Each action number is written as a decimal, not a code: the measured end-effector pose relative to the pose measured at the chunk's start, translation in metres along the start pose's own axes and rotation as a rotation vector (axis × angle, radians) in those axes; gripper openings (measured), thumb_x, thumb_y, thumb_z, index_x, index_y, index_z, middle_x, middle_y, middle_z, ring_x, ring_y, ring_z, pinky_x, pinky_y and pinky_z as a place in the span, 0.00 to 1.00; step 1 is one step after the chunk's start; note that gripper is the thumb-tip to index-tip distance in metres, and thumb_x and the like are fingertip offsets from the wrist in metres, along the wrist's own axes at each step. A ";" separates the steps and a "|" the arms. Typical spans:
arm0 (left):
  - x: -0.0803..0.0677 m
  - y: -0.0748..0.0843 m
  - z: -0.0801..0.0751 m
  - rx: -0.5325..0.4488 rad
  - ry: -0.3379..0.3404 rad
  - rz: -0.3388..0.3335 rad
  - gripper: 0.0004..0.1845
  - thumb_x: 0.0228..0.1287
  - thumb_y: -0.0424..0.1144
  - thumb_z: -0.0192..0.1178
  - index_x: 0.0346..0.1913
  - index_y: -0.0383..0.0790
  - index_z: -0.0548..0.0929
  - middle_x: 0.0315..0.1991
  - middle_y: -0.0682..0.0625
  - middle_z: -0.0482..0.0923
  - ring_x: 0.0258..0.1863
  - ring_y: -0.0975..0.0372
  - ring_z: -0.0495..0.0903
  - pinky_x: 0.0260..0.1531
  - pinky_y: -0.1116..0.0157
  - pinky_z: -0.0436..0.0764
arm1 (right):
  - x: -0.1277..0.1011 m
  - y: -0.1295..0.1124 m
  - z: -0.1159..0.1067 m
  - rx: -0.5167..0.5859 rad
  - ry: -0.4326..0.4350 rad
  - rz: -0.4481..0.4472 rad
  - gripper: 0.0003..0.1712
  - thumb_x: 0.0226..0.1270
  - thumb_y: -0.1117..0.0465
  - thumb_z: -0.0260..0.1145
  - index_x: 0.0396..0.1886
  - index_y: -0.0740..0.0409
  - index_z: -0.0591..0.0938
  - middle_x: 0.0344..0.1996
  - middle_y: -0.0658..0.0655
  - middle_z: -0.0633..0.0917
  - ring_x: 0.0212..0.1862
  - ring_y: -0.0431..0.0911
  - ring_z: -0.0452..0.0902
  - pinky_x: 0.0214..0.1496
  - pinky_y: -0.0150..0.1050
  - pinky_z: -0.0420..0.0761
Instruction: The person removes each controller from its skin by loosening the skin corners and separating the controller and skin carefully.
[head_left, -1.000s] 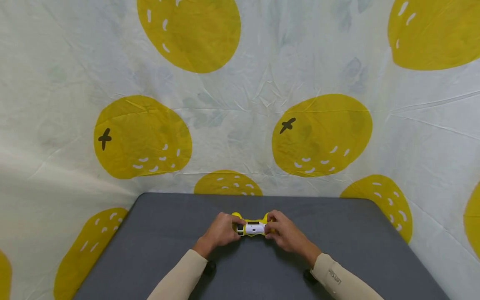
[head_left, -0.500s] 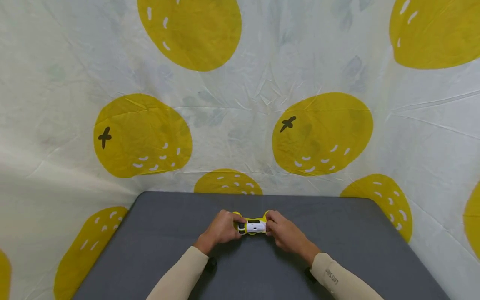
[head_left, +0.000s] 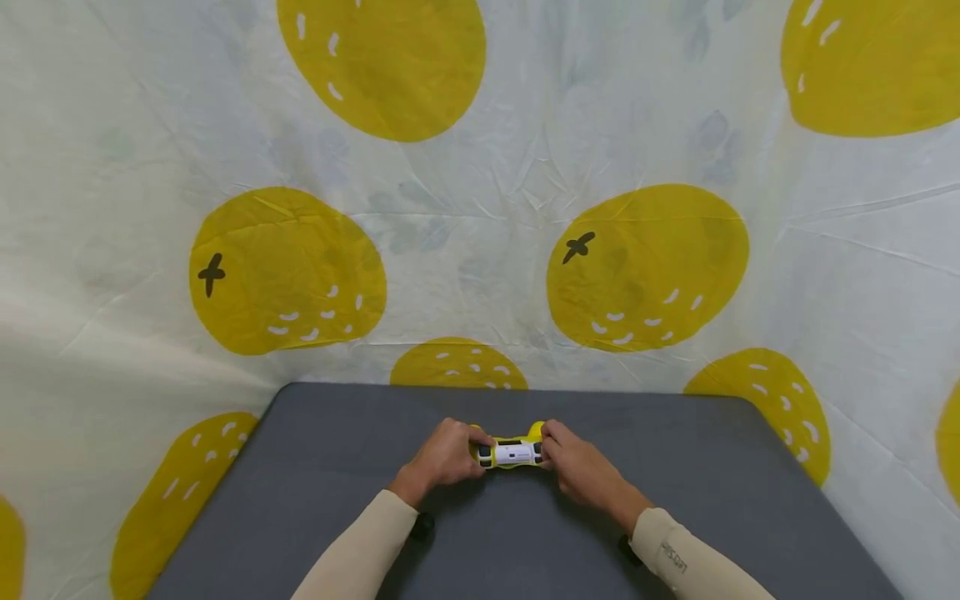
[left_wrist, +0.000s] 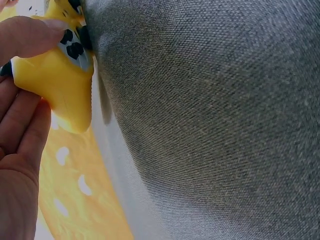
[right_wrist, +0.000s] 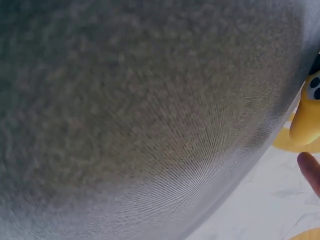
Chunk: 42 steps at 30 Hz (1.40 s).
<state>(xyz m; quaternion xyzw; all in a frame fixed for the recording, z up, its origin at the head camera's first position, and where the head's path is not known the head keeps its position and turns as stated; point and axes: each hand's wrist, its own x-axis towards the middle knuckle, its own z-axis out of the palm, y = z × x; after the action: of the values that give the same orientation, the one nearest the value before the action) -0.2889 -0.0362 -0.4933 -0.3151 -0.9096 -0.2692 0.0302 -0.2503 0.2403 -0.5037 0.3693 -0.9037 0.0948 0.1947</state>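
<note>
grey table (head_left: 315, 467), lemon-print backdrop (head_left: 480, 208) behind

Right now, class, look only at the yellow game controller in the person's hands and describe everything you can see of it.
The game controller is small, with a yellow casing that looks like smooth plastic and a white panel across the side facing the head camera. The left wrist view shows black buttons on a grey patch and a rounded yellow grip. It is held level, lengthwise from left to right, just above the grey table near its middle. The left hand grips its left end and the right hand its right end.
</note>
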 end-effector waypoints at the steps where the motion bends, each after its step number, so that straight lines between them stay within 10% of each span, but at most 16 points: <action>1: 0.000 0.000 0.000 -0.007 -0.001 -0.003 0.20 0.47 0.35 0.80 0.48 0.47 0.94 0.43 0.53 0.92 0.35 0.67 0.85 0.33 0.76 0.80 | 0.000 0.001 0.000 0.000 0.001 0.001 0.12 0.65 0.65 0.76 0.33 0.54 0.78 0.49 0.56 0.78 0.45 0.42 0.75 0.43 0.36 0.82; 16: 0.002 0.000 -0.004 -0.032 -0.021 0.016 0.21 0.46 0.34 0.80 0.47 0.46 0.94 0.44 0.53 0.93 0.39 0.65 0.87 0.36 0.74 0.82 | -0.010 0.011 0.002 0.166 0.011 0.094 0.11 0.65 0.69 0.74 0.34 0.54 0.78 0.41 0.50 0.76 0.39 0.38 0.70 0.41 0.33 0.75; 24: 0.002 0.000 -0.004 -0.007 -0.029 0.012 0.21 0.46 0.35 0.81 0.48 0.47 0.94 0.43 0.54 0.92 0.37 0.67 0.86 0.36 0.74 0.81 | -0.014 0.003 0.002 0.547 0.188 0.237 0.10 0.58 0.76 0.75 0.30 0.58 0.86 0.37 0.54 0.84 0.40 0.43 0.81 0.44 0.36 0.85; 31: 0.001 0.000 -0.003 -0.032 -0.018 -0.001 0.22 0.44 0.34 0.81 0.47 0.47 0.94 0.42 0.53 0.92 0.35 0.68 0.85 0.35 0.74 0.81 | -0.007 -0.003 0.002 0.881 0.175 0.522 0.17 0.57 0.71 0.79 0.48 0.65 0.87 0.49 0.64 0.86 0.52 0.59 0.85 0.53 0.42 0.88; 36: 0.001 0.000 -0.003 -0.056 -0.016 -0.005 0.23 0.44 0.33 0.82 0.48 0.46 0.94 0.43 0.53 0.92 0.36 0.67 0.85 0.36 0.74 0.81 | -0.001 -0.003 0.008 0.885 0.091 0.534 0.27 0.54 0.68 0.82 0.55 0.63 0.86 0.58 0.66 0.85 0.61 0.63 0.78 0.59 0.54 0.84; 42: 0.001 -0.003 -0.001 -0.080 -0.015 -0.019 0.23 0.44 0.34 0.82 0.49 0.48 0.94 0.44 0.53 0.92 0.39 0.65 0.87 0.38 0.73 0.82 | 0.005 -0.007 0.014 0.851 0.056 0.618 0.30 0.47 0.70 0.84 0.54 0.56 0.89 0.61 0.62 0.84 0.66 0.57 0.71 0.64 0.45 0.77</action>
<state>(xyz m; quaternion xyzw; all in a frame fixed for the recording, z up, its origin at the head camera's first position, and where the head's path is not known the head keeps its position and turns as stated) -0.2917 -0.0384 -0.4935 -0.3095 -0.9012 -0.3034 0.0082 -0.2523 0.2281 -0.5140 0.1291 -0.8466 0.5162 0.0148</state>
